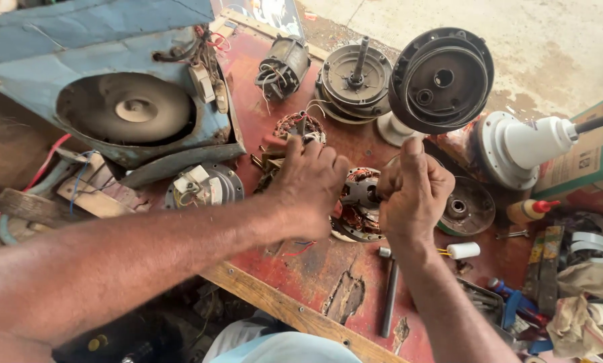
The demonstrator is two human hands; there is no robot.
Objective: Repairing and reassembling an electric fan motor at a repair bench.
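Gripping heavy, rigid motor stator [359, 202] between left hand [308, 185] and right hand [412, 191], both clenched on rim; copper windings judged fragile.

Worn red-painted bench top [315, 269], dull metal stator [358, 202], perhaps copper windings

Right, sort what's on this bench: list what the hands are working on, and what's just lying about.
In hand:
left hand
right hand
copper-wound motor stator

Lying about:
dark round motor cover
rotor with shaft
white capacitor
metal rod tool
small glue bottle
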